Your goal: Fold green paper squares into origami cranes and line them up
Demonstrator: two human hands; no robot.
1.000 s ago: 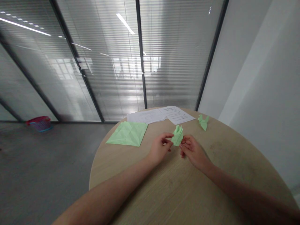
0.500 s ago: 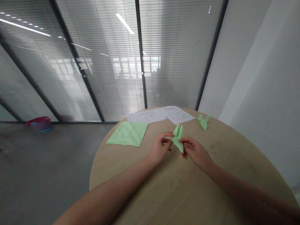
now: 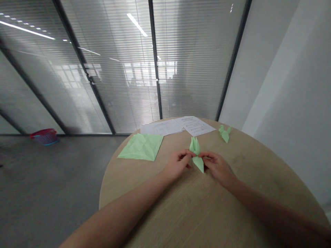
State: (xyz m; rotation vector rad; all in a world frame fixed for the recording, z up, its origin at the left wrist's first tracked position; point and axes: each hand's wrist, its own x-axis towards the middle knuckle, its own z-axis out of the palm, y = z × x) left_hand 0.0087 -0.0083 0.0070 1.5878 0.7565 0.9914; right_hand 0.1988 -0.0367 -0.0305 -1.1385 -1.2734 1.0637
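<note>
A folded piece of green paper [image 3: 198, 163] is between my hands over the round wooden table [image 3: 176, 210]. Two narrow points stick up at its top, and a wider pointed flap hangs toward me. My left hand [image 3: 180, 163] pinches its left side with thumb and forefinger. On the right side, my right hand [image 3: 215, 166] pinches it too, fingers closed on the paper. A creased green sheet [image 3: 141, 147] lies spread out to the left of my hands. Farther back on the right sits a small folded green figure [image 3: 224, 134].
Printed white sheets [image 3: 196, 126] lie at the table's far edge, beside more white papers [image 3: 161, 127]. A red and blue basket [image 3: 44, 136] stands on the floor at left. Glass panels with blinds rise behind the table, with a pale wall on the right.
The folded paper has turned in my hands: its upper points stand closer together and its lower flap now shows wider. My fingers have shifted slightly inward around its middle.
</note>
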